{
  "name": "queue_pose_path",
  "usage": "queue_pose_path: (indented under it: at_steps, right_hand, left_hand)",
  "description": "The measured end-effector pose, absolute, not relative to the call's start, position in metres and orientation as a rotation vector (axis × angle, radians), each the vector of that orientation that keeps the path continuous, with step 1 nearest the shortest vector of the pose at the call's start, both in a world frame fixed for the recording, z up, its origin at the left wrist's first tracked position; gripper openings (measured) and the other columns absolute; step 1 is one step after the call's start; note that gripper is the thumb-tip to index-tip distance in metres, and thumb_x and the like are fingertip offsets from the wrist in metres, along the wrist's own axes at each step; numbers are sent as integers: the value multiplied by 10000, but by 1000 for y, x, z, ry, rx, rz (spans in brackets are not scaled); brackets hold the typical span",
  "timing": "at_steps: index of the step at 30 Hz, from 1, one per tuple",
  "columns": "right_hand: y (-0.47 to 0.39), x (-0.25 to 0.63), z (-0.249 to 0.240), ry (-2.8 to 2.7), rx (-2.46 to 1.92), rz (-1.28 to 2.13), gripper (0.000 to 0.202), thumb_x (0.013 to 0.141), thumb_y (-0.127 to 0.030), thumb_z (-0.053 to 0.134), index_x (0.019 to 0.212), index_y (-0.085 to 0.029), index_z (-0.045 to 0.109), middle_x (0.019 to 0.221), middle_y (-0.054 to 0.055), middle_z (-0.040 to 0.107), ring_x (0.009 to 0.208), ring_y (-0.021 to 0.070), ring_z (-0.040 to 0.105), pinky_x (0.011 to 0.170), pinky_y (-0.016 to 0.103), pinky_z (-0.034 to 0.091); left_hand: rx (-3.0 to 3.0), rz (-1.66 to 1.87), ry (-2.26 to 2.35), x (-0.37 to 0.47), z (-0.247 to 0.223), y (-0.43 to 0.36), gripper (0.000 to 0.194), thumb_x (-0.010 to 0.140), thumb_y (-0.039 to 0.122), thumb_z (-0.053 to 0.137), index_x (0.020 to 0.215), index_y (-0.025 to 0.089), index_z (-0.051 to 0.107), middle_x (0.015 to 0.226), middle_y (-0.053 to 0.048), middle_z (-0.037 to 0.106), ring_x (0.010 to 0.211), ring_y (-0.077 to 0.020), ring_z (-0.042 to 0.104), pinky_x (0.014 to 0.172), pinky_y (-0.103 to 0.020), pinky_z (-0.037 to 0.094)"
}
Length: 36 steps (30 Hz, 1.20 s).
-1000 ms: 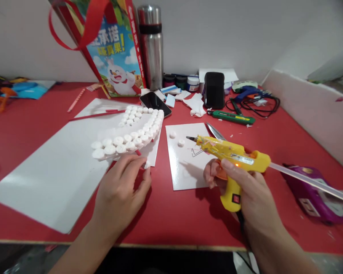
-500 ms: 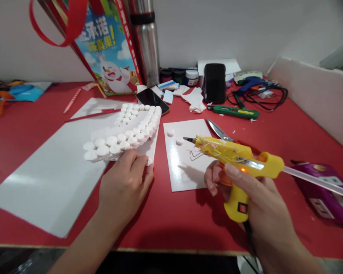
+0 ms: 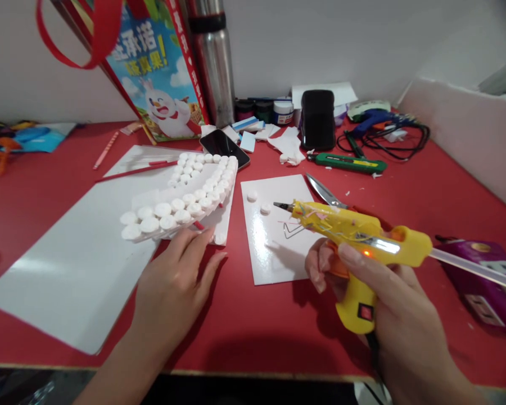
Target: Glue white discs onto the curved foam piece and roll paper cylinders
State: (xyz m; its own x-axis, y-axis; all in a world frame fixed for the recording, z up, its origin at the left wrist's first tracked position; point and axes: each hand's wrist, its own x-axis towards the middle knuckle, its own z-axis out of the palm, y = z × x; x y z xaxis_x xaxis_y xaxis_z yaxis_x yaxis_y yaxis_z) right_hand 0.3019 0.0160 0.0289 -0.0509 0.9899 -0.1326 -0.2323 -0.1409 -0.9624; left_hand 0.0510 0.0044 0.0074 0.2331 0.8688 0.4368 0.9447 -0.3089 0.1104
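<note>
My right hand (image 3: pixel 398 312) grips a yellow hot glue gun (image 3: pixel 339 225) by its handle, with an orange light glowing. Its metal nozzle points left, just beside a small white disc (image 3: pixel 265 208). That disc and another one lie on a small white board (image 3: pixel 259 253) bearing a pencil-like line drawing. My left hand (image 3: pixel 171 284) rests at the near edge of a white curved craft piece (image 3: pixel 204 197) covered in rows of white discs. Thumb and fingers are spread, and the fingertips reach its lower side; whether they touch it is partly hidden.
A large white board (image 3: pixel 67 270) lies at left. Scissors (image 3: pixel 322 192) and a green utility knife (image 3: pixel 349 163) lie beyond the glue gun. Along the back stand a steel bottle (image 3: pixel 217 73), a gift bag (image 3: pixel 164 84) and a black phone (image 3: pixel 317 121). A purple power strip (image 3: pixel 480 281) sits at right.
My left thumb has opened away from the fingers and the small disc at the craft's edge, and the hand has shifted slightly left. The glue gun has moved slightly right.
</note>
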Motion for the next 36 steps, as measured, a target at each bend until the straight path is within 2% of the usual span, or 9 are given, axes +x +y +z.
queue_pose_path:
  at_steps: [3,5,9,17,26,33,36]
  right_hand:
    - [17,303,27,-1005,-1083,1446,256,953,-342,631,755,-193,696,695,31,644,643,175,622,602,292,505]
    - [17,303,26,-1000,-1087,1444,255,957,-340,628,759,-195,695,705,33,648,647,174,624,606,290,509]
    - [18,302,26,-970,-1111,1438,236,949,-337,641,764,-200,692,726,36,651,625,172,608,595,296,518]
    - [16,300,27,-947,-1129,1431,236,948,-331,643,756,-198,683,722,31,648,616,166,605,587,288,518]
    - [17,301,28,-951,-1135,1437,249,924,-361,657,745,-189,680,705,44,650,620,189,620,586,311,525]
    - [17,303,25,-980,-1100,1444,240,963,-308,600,772,-199,696,723,47,662,668,203,635,672,338,536]
    - [17,303,25,-1018,-1122,1416,257,966,-299,592,744,-211,688,712,37,653,673,196,630,669,323,522]
  left_hand:
    - [-2295,-734,-1760,44,8,-5,282,973,224,634,1252,185,643,1090,-86,708,975,-242,694,816,-350,533]
    - [-2267,-802,-1781,43,8,-8,238,965,195,640,1201,194,677,1061,-69,717,952,-223,700,831,-342,533]
    - [-2278,-844,-1757,45,8,-2,202,964,194,640,1150,181,717,1014,-64,745,880,-213,720,776,-333,544]
    - [-2290,-712,-1670,49,3,8,230,967,212,638,1149,119,745,935,-94,774,790,-220,736,671,-312,523]
    - [-2274,-680,-1632,47,-4,8,249,969,182,611,1169,191,759,966,-72,790,758,-199,721,618,-289,478]
    - [-2324,-837,-1785,45,-4,4,382,951,234,651,1332,219,678,1102,-88,780,914,-243,740,767,-328,542]
    - [-2322,-901,-1896,45,-5,3,427,938,265,678,1364,231,659,1097,-81,792,906,-247,747,801,-339,548]
